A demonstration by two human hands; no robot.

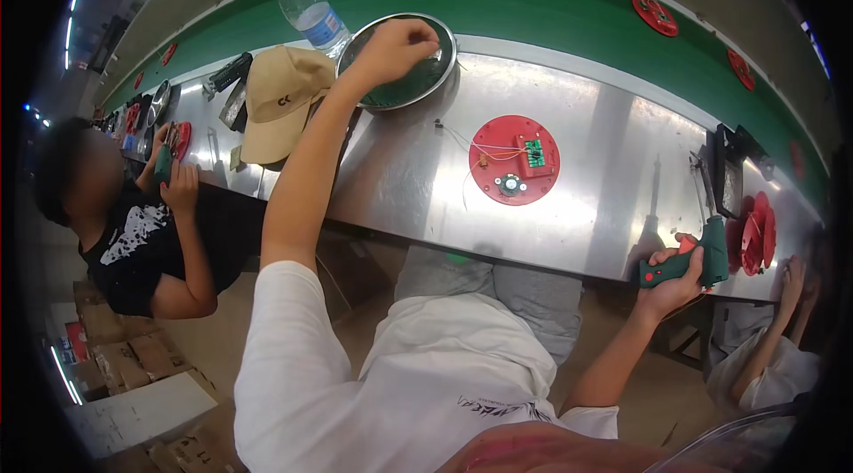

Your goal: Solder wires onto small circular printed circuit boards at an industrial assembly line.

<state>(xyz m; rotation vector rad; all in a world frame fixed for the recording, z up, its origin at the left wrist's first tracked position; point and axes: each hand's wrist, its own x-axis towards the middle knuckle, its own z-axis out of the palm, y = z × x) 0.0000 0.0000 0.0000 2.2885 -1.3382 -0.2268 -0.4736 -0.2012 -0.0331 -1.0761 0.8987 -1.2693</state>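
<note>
Head view: nearest, the right hand is at the workbench's near edge, toward its right end, wrapped around a green pistol-shaped tool, tip pointing toward the far edge; forearm comes up from below, elbow bent. Farther in, between near and far edges, the red disc lies flat, touched by neither hand. Green circuit board and round metallic part sit on it; thin wires run off its left side onto the metal. Judging by that, wiring is part-done: parts in place, loose leads probably left to deal with; can't tell whether joints are made. Tool tip is well apart from the disc. Farthest, left arm stretches long across the bench, left hand over the round bowl at the far edge, wrist bent, fingers curled close; can't tell if they pinch anything.
</note>
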